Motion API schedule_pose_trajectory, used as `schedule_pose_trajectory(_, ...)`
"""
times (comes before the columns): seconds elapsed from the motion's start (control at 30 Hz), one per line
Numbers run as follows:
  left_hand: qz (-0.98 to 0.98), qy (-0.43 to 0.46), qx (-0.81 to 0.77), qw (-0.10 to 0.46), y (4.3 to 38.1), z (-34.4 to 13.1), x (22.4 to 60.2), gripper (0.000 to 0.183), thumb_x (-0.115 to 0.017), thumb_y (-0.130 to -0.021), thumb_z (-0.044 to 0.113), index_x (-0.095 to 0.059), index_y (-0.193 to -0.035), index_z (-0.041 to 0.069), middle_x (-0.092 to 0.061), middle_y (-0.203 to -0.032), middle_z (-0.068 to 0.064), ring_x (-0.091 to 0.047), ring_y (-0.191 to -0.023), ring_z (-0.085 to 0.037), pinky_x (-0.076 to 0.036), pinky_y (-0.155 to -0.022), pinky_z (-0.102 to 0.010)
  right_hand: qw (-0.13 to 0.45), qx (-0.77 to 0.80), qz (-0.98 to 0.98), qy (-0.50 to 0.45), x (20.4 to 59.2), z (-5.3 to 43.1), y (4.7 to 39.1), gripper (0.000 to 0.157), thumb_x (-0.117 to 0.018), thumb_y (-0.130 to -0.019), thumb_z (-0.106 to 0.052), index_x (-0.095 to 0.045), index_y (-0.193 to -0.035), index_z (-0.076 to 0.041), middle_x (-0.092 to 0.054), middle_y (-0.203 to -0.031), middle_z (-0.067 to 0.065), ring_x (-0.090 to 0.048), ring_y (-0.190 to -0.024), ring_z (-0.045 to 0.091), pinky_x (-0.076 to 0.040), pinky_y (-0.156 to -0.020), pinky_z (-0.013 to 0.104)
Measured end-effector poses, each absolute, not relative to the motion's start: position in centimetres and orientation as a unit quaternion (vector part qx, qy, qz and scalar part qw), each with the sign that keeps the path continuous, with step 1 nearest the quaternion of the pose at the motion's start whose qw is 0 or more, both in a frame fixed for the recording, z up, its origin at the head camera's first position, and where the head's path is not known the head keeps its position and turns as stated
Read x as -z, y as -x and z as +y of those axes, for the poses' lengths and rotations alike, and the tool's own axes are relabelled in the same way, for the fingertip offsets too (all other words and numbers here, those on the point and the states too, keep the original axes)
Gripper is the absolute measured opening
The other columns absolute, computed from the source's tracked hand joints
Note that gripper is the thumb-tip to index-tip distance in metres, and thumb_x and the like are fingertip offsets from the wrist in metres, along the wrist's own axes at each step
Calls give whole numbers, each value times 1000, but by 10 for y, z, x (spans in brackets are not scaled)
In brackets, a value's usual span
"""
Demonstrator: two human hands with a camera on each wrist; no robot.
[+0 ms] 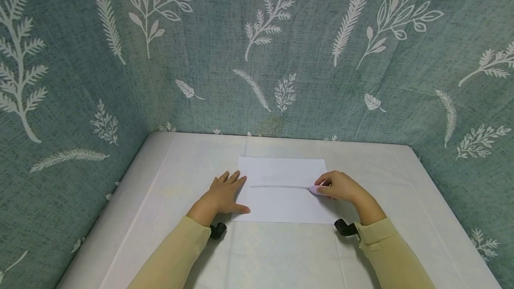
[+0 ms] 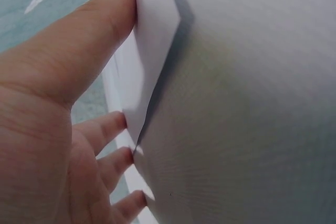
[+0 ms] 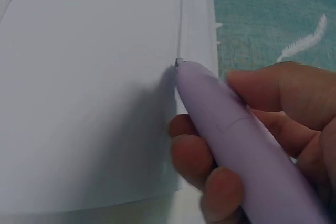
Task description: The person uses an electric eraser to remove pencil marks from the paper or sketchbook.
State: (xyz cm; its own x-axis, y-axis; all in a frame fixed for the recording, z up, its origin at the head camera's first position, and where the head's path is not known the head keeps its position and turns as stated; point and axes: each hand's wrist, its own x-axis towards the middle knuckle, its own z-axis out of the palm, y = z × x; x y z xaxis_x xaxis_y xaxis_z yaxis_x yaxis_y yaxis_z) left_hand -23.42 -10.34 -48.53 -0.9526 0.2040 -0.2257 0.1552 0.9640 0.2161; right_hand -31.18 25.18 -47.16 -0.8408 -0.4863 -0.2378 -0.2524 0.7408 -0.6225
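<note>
A white sheet of paper lies flat on the table, with a thin, straight grey line running across it from left to right. My right hand grips a thick lilac pen-shaped tool near the sheet's right side. The tool's small dark tip meets the paper at the line's right end. Fingers curl around its body from both sides in the right wrist view. My left hand rests spread over the sheet's left edge, thumb on the near corner. That corner lifts slightly off the tabletop in the left wrist view.
The sheet lies on a table with a white cover. Green-blue fabric with white leaf prints hangs behind it and along both sides. Black wrist devices sit at both sleeve cuffs, close over the tabletop.
</note>
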Motion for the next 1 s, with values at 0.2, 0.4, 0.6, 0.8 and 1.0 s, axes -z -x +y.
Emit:
schedule_pose_trajectory(0.2, 983, -91, -101, 125, 234, -103, 485, 104, -68, -63, 68, -28, -146, 20, -17, -153, -7, -10, -138, -38, -11, -107, -59, 219, 281, 908, 220, 469, 254, 312, 15, -63, -87, -23, -62, -100, -15, -56, -64, 2, -50, -52, 15, -43, -51, 30)
schedule_pose_trajectory(0.4, 983, -90, -104, 124, 233, -103, 485, 104, -68, -63, 68, -28, -146, 20, -17, -153, -7, -10, -138, -39, -11, -106, -59, 232, 280, 903, 230, 470, 254, 312, 14, -61, -89, -21, -59, -102, -15, -59, -71, 5, -55, -53, 19, -46, -51, 32)
schedule_pose_trajectory(0.6, 982, -93, -103, 125, 233, -103, 484, 104, -67, -63, 69, -28, -146, 20, -17, -153, -7, -10, -138, -39, -11, -106, -59, 211, 295, 900, 243, 476, 257, 310, 15, -61, -89, -22, -59, -102, -16, -57, -74, 3, -53, -51, 18, -45, -47, 33)
schedule_pose_trajectory(0.8, 983, -92, -104, 122, 232, -102, 484, 103, -67, -64, 68, -28, -146, 20, -17, -153, -7, -10, -138, -38, -11, -106, -59, 198, 303, 903, 230, 479, 259, 307, 17, -60, -90, -26, -60, -104, -17, -56, -65, 6, -50, -51, 16, -43, -48, 32)
schedule_pose_trajectory(1.0, 983, -90, -111, 118, 232, -102, 485, 103, -68, -64, 67, -29, -146, 20, -17, -153, -7, -10, -138, -38, -11, -107, -59, 177, 300, 910, 225, 484, 258, 307, 16, -61, -89, -27, -61, -102, -18, -54, -60, 2, -49, -48, 15, -42, -47, 31)
